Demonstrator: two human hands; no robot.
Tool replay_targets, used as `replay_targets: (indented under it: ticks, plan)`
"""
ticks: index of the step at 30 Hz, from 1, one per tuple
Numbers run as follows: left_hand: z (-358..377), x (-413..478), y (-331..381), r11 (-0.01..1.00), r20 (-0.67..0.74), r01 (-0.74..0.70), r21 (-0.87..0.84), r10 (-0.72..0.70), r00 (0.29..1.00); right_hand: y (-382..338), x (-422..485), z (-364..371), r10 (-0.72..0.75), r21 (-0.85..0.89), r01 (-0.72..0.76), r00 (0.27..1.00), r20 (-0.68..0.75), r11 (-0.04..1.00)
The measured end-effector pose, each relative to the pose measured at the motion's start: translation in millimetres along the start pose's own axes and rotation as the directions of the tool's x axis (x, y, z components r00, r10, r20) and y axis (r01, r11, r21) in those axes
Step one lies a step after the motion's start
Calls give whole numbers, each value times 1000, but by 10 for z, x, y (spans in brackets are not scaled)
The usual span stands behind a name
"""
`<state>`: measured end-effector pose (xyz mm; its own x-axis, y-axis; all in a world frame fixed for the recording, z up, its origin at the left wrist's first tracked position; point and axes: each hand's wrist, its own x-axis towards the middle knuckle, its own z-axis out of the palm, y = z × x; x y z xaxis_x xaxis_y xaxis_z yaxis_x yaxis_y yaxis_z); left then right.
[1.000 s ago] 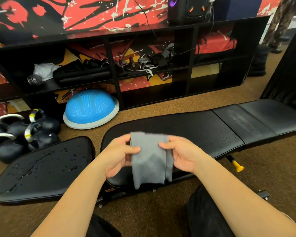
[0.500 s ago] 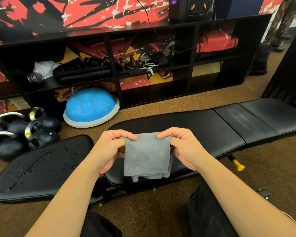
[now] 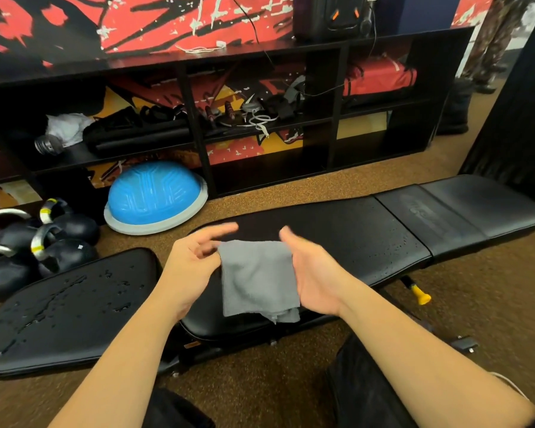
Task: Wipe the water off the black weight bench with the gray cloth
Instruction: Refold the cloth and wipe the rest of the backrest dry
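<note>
STEP pre-wipe | folded gray terry cloth (image 3: 257, 279) hangs between the hands over near edge of black padded weight bench (image 3: 368, 239) | right hand (image 3: 312, 273) flat-palmed against it; left hand (image 3: 195, 257) blurred, grip unclear | ADVICE lay cloth flat, press, sweep water droplets (image 3: 74, 291) edge to edge

even indoor light, motion-blurred fingers, wide-angle bowing
</note>
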<state>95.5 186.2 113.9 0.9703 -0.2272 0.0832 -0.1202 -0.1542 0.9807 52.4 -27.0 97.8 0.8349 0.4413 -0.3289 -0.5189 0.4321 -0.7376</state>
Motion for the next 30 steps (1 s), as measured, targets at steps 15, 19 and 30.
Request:
replay_targets:
  ticks: [15, 19, 30]
  plan:
    - [808, 125, -509, 913, 58, 373, 162, -387, 920, -100, 8, -619, -256, -718, -203, 841, -476, 665]
    - [974, 154, -582, 919, -5, 281, 277, -291, 957, -105, 126, -877, -282, -774, -331, 795, -537, 540]
    - [962, 438, -688, 841, -191, 193, 506, -109, 976, 448, 507, -493, -623, -883, -466, 709, -329, -64]
